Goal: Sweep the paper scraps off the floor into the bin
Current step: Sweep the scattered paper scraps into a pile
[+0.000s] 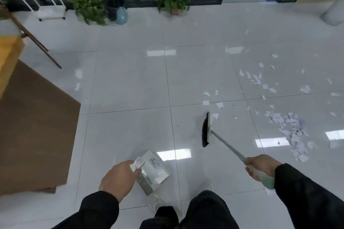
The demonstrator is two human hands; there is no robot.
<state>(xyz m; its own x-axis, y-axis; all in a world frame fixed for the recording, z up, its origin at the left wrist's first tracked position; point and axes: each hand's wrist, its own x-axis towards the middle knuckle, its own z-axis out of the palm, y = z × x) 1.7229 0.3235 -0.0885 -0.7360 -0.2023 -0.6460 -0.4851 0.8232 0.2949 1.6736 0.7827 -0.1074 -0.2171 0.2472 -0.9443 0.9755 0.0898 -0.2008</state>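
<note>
At about 7 o'clock the left hand (119,178) pinches the edge of a shiny metal dustpan (153,170) with a paper scrap caught under its fingers, the pan just above the floor (130,80). At 5 o'clock the right hand (260,166) grips the broom (206,129) handle, its head just left of the nearest bits. The paper scraps (292,132) lie scattered from 2 to 4 o'clock, so short strokes should draw them leftward into one heap before the pan is set flat; no bin is in view.
</note>
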